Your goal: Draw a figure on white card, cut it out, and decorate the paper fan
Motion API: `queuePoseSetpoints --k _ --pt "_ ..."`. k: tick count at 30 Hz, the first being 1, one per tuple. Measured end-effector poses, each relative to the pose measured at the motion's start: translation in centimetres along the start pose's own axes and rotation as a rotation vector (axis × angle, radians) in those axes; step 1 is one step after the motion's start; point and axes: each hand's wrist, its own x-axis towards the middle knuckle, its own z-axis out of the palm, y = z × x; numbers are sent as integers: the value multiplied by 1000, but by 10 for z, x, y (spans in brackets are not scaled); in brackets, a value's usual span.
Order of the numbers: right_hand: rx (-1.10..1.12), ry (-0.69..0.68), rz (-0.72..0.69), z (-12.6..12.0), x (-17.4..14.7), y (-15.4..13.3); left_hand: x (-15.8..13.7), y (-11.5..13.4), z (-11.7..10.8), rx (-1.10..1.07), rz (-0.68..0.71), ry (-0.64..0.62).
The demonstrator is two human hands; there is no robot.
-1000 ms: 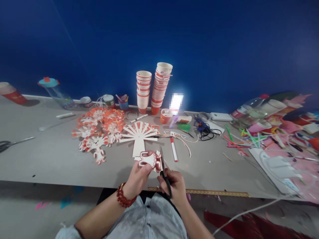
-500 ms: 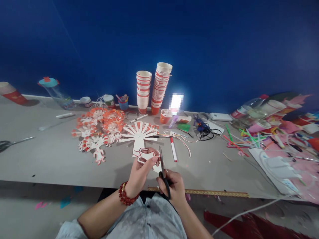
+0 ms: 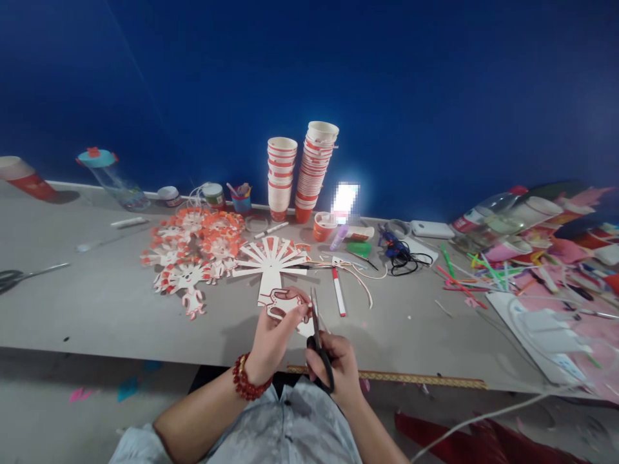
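Pinched in my left hand (image 3: 275,335) is a white paper cutout (image 3: 285,304) with dark red outlines drawn on it. Black-handled scissors (image 3: 316,341) are in my right hand (image 3: 338,364), their blades pointing away from me at the cutout's right edge. The blades stand slightly apart. Just beyond the cutout lies a white paper piece cut into fanned strips (image 3: 271,264). To its left is a pile of orange and white paper figures (image 3: 198,238), and one figure with a drawn face (image 3: 192,283) lies in front.
Two tall stacks of paper cups (image 3: 316,171) stand at the back by the blue wall. A red and white marker (image 3: 339,293) lies right of my hands. Farther right are a glue gun with a black cord (image 3: 399,251), coloured sticks (image 3: 459,283) and a power strip (image 3: 527,335). Other scissors (image 3: 29,276) lie far left.
The scissor blades have parted a little at the cutout's right edge, and the handles have spread. My left hand keeps the cutout in nearly the same place.
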Motion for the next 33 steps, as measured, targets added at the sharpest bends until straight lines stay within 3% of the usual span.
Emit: queuePoseSetpoints --k 10,33 --pt "64 -53 50 -1 2 -3 -1 9 0 6 -41 -33" --pt "9 -51 14 -4 2 -3 -2 16 0 105 -88 -46"
